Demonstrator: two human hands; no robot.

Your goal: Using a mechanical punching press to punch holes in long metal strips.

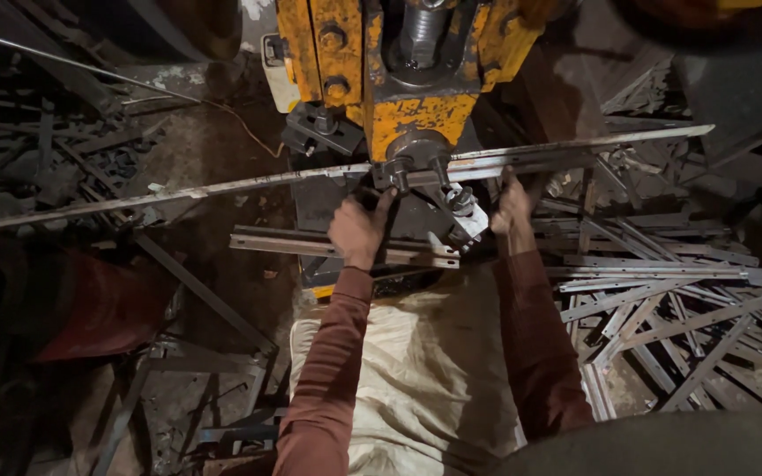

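A long thin metal strip (222, 187) runs across the view from far left to upper right, passing under the head of a yellow press machine (416, 110). My left hand (359, 227) grips the strip just left of the press head, fingers curled around it. Just right of the head, my right hand (513, 210) holds the same strip from below. Both arms wear rust-brown sleeves. The round punch tooling (418, 157) sits directly above the strip between my hands.
A heap of cut metal strips (663, 300) lies on the floor at the right. More scrap and bars (55, 150) are piled at the left. A flat steel bar (337, 249) rests on the machine bed. A cream cloth (416, 370) covers my lap.
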